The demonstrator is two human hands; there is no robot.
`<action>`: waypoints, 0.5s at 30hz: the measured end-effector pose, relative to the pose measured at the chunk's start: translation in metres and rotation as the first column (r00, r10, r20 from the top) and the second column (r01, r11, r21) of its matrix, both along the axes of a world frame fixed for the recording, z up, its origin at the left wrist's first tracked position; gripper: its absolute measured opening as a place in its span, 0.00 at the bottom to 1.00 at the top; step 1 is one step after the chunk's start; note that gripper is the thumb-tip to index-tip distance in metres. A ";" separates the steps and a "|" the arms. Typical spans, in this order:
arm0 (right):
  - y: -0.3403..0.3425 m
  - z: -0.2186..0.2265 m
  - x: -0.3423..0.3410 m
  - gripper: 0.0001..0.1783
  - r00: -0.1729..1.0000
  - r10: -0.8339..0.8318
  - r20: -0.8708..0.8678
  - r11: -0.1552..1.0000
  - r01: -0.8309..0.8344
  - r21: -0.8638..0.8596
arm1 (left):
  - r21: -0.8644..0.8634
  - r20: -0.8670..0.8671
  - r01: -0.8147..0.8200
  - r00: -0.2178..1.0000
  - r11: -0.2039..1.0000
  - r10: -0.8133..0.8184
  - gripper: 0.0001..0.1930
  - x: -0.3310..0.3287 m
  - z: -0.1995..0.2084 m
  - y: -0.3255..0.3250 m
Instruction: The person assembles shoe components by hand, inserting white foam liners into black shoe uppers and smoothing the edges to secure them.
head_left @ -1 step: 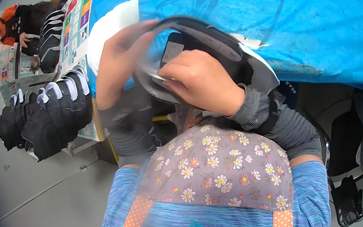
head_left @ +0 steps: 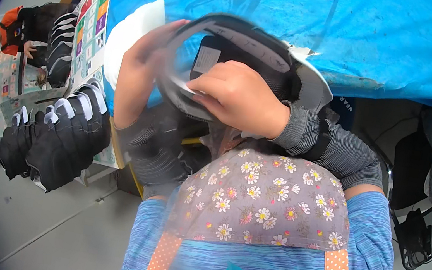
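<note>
A black cap (head_left: 269, 81) with a grey-white part at its right side is held in front of my chest, its opening turned toward me. A pale label (head_left: 206, 60) shows inside it. My left hand (head_left: 146, 70) grips the cap's left rim, its fingertips smeared and partly hidden by the rim. My right hand (head_left: 242, 97) reaches across the opening, fingers pinched on a whitish strip at the near-left edge. Beside my left hand lies a curved white piece (head_left: 139, 32).
A blue-covered table (head_left: 367, 34) spreads ahead. Rows of black caps (head_left: 65, 139) with white edges hang over a bench at left. Farther off, a person in orange and black (head_left: 15, 27) works at another bench. A black chair (head_left: 414, 166) stands at right.
The cap's upper rim has shifted slightly up and its opening has tilted a little, showing more of the inner band. Both hands keep their hold.
</note>
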State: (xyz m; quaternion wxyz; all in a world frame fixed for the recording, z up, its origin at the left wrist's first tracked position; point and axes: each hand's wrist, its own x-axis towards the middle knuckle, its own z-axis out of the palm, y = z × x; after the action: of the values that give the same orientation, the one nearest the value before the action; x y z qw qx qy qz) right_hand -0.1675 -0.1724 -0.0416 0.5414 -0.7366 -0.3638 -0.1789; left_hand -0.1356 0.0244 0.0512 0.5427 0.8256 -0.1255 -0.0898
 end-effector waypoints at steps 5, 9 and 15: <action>-0.003 0.000 0.002 0.14 0.997 0.078 0.002 0.996 -0.078 0.037 | -0.236 -0.007 -0.279 0.958 0.931 0.286 0.52 -0.022 -0.038 -0.033; 0.005 -0.007 -0.003 0.18 0.995 0.093 0.046 0.993 -0.096 0.074 | -0.233 0.098 -0.182 0.973 0.955 0.209 0.50 -0.019 -0.052 -0.033; 0.002 -0.002 -0.002 0.20 0.994 0.004 0.106 0.999 -0.009 0.050 | -0.415 -0.082 -0.451 0.883 0.790 0.461 0.44 -0.025 -0.069 -0.021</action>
State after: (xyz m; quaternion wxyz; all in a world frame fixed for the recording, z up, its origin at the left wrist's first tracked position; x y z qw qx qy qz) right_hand -0.1691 -0.1703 -0.0436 0.5403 -0.7109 -0.3898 -0.2251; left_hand -0.1606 0.0037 -0.0180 0.7123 0.6948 0.0547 0.0828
